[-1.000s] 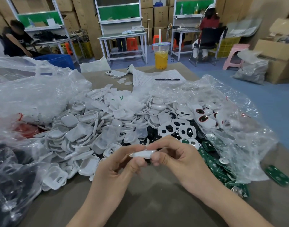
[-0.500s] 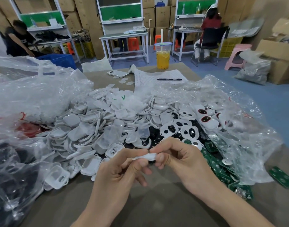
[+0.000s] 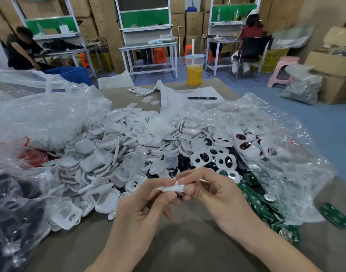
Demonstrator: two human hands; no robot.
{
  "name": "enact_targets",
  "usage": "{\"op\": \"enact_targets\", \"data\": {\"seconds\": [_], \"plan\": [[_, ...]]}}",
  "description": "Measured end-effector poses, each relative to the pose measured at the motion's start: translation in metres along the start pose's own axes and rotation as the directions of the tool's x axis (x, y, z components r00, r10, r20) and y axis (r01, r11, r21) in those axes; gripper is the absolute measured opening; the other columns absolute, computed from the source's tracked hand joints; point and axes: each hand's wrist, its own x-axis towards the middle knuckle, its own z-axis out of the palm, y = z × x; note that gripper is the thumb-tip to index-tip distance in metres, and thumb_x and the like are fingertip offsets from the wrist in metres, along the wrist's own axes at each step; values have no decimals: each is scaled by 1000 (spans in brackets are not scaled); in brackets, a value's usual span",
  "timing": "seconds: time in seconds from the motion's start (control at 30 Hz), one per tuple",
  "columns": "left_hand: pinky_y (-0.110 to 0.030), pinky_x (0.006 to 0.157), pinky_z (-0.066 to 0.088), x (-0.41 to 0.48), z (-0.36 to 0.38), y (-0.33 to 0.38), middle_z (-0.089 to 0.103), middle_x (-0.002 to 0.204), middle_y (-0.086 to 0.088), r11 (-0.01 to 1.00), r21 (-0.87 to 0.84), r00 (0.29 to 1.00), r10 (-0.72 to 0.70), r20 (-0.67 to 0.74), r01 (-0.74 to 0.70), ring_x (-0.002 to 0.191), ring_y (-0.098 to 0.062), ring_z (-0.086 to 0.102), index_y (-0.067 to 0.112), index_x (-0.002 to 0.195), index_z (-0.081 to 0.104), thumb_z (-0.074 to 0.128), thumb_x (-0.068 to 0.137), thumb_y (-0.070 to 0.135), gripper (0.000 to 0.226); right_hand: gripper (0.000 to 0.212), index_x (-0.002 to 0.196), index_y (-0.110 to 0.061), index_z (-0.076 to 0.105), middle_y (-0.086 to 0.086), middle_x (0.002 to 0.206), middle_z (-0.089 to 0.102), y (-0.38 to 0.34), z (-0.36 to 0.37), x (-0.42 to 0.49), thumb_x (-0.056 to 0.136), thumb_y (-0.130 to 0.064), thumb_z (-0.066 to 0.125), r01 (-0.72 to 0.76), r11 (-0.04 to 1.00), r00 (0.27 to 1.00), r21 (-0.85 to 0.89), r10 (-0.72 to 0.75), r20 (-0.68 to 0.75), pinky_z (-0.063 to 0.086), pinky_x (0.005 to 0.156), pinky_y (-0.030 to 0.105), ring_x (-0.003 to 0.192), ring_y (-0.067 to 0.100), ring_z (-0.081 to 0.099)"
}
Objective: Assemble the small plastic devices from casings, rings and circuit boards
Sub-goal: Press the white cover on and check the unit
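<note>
- Pinching a small white casing (image 3: 171, 188) from both sides, the left hand (image 3: 142, 205) and right hand (image 3: 213, 191) meet just above the brown table (image 3: 178, 250), fingers curled round its 2 ends.
- Heaped white casings (image 3: 101, 154) lie just behind the hands, partly on a clear plastic bag (image 3: 276, 134).
- Green circuit boards (image 3: 264, 210) spill beside the right wrist; 1 stray board (image 3: 334, 214) lies apart.
- Farther back are a cup (image 3: 194, 70) of yellow drink, a pen (image 3: 201, 98) on paper (image 3: 180, 95) and a phone (image 3: 140, 90).
</note>
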Motion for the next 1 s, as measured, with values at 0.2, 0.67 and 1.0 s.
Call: {"op": "enact_targets", "data": {"seconds": [0.2,0.67,1.0], "plan": [[-10,62,45,1,-1,-1,71,74,2,995,42,996,-90,17,89,66,-8,66,49,109,62,57,86,65,28,15,90,-30,77,-5,99,77,-2,-2,2,80,-18,76,-101,995,994,4,101,-34,51,77,13,89,7,73],[-19,71,53,4,4,-14,74,106,22,982,92,985,-169,39,165,81,-12,69,57,123,47,62,89,58,38,27,106,-30,72,-14,97,74,2,1,7,88,-10,76,-207,972,973,-110,193,-122,52,68,16,71,7,69],[-16,63,46,23,27,-14,71,86,17,991,65,993,-116,-19,117,70,-1,63,47,111,57,48,92,65,28,30,94,-39,73,-6,94,73,5,2,14,90,-9,74,-116,992,980,-41,107,-169,56,66,21,77,13,72]]}}
